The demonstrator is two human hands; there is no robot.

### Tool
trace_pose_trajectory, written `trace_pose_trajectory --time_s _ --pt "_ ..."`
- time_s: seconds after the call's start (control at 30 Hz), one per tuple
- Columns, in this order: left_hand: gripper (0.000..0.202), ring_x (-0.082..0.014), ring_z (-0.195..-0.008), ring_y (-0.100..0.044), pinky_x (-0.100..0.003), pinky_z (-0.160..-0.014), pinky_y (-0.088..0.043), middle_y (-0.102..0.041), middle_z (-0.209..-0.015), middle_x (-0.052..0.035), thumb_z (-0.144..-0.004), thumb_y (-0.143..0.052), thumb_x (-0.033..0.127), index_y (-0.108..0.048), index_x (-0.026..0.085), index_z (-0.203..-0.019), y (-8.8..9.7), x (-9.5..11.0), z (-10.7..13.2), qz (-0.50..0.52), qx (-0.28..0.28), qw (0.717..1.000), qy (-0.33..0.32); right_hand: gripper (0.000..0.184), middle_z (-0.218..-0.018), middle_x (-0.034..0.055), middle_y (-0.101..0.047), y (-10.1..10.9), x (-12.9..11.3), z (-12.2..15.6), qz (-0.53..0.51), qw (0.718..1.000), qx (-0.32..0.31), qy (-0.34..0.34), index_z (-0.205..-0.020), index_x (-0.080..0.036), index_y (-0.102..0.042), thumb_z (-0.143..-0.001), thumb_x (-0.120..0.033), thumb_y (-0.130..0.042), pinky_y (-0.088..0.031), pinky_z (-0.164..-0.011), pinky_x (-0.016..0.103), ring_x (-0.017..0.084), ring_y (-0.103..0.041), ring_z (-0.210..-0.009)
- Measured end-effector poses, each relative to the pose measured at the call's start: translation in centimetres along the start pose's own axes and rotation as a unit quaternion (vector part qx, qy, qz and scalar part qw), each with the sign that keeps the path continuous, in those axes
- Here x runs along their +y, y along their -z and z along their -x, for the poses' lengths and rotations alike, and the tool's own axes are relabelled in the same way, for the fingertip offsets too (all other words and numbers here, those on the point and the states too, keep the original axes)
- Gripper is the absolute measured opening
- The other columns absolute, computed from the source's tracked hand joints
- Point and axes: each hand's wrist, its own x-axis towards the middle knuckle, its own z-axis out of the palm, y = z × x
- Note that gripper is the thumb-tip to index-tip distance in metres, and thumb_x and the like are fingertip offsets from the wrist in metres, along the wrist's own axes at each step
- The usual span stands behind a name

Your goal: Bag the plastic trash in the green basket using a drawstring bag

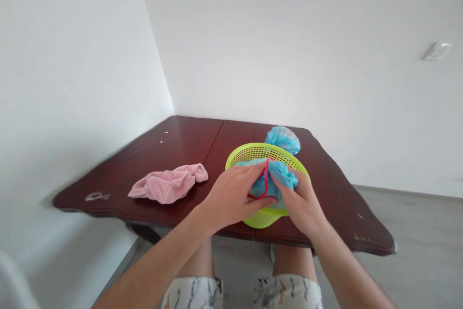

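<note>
A blue plastic bag [282, 174] sits bunched up in a yellow-green plastic basket [262, 221] near the table's front edge. My right hand [302, 205] is closed around the gathered top of the bag, thumb pressed on the plastic. On the other side, my left hand [231, 193] pinches a red string [266, 179] that loops against the bag. The fingertips of both hands are partly hidden by the bag and string, and much of the basket's inside is covered.
A second blue plastic bag [284, 139] lies behind the basket. To the left, a crumpled pink cloth [168, 183] rests on the dark red-brown table [195, 135]. White walls border the table at the back and left. A switch [437, 51] is on the wall at right.
</note>
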Motion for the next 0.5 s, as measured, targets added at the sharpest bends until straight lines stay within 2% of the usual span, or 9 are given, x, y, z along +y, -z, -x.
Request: trace_pose_trajectory --time_s 0.1,0.17,0.2,0.3,0.4,0.47,0.5 --pt "0.029 -0.0362 -0.121 -0.080 -0.052 -0.109 -0.061 -0.086 -0.127 -0.0106 -0.109 -0.077 0.030 -0.076 0.024 -0.138 -0.5 -0.6 -0.4 -0.013 -0.008 1.000 0.027 0.033 -0.088 0.0019 -0.077 0.0 0.1 0.1 0.136 0.988 0.032 0.060 -0.086 -0.025 -0.070 -0.116 -0.040 -0.073 -0.056 -0.076 0.036 0.022 -0.069 -0.081" --pt "0.008 -0.0333 -0.113 -0.077 -0.049 -0.103 -0.059 -0.083 -0.115 -0.0092 -0.106 -0.072 0.021 -0.076 0.023 -0.112 -0.7 -1.1 -0.7 -0.024 -0.010 0.999 0.026 0.022 -0.095 0.0031 -0.078 0.4 0.1 0.6 0.242 0.960 0.093 0.104 -0.095 -0.026 -0.071 -0.110 -0.039 -0.080 -0.054 -0.084 0.041 0.025 -0.071 -0.088" --pt "0.006 -0.0321 -0.111 -0.076 -0.047 -0.101 -0.059 -0.082 -0.112 -0.0088 -0.105 -0.070 0.020 -0.075 0.023 -0.104 -0.7 -1.3 -0.8 -0.025 -0.010 0.999 0.026 0.018 -0.101 0.0040 -0.078 0.7 0.3 1.1 0.276 0.946 0.127 0.118 -0.104 -0.026 -0.073 -0.108 -0.040 -0.083 -0.054 -0.088 0.043 0.026 -0.072 -0.092" --pt "0.020 -0.0302 -0.113 -0.074 -0.047 -0.102 -0.058 -0.080 -0.117 -0.0089 -0.114 -0.066 0.027 -0.077 0.023 -0.098 -0.7 -1.7 -1.1 -0.018 0.002 0.999 0.032 0.033 -0.118 0.0084 -0.079 2.0 2.0 3.8 0.290 0.921 0.219 0.142 -0.132 -0.026 -0.072 -0.106 -0.040 -0.087 -0.055 -0.100 0.050 0.031 -0.075 -0.107" --pt "0.029 -0.0347 -0.124 -0.071 -0.053 -0.108 -0.057 -0.081 -0.134 -0.0125 -0.118 -0.070 0.040 -0.084 0.022 -0.099 -0.2 -1.9 -1.5 -0.095 0.058 0.991 0.072 0.027 -0.125 0.0108 -0.079 3.2 5.8 8.7 0.262 0.912 0.280 0.144 -0.134 -0.026 -0.074 -0.108 -0.031 -0.082 -0.057 -0.105 0.054 0.034 -0.076 -0.116" --pt "0.028 -0.0384 -0.127 -0.071 -0.056 -0.107 -0.056 -0.081 -0.140 -0.0156 -0.117 -0.072 0.040 -0.087 0.021 -0.103 0.2 -1.8 -1.9 -0.173 0.072 0.977 0.102 0.019 -0.125 0.0114 -0.080 3.5 9.0 12.7 0.262 0.915 0.289 0.102 -0.130 -0.026 -0.077 -0.112 -0.030 -0.076 -0.059 -0.105 0.056 0.035 -0.077 -0.117" --pt "0.029 -0.0386 -0.124 -0.073 -0.054 -0.104 -0.056 -0.083 -0.138 -0.0166 -0.118 -0.070 0.041 -0.087 0.021 -0.106 0.4 -1.7 -2.2 -0.197 0.059 0.972 0.118 0.020 -0.127 0.0121 -0.081 3.4 10.6 14.7 0.270 0.920 0.275 0.066 -0.132 -0.027 -0.077 -0.113 -0.032 -0.074 -0.060 -0.106 0.058 0.037 -0.077 -0.120"
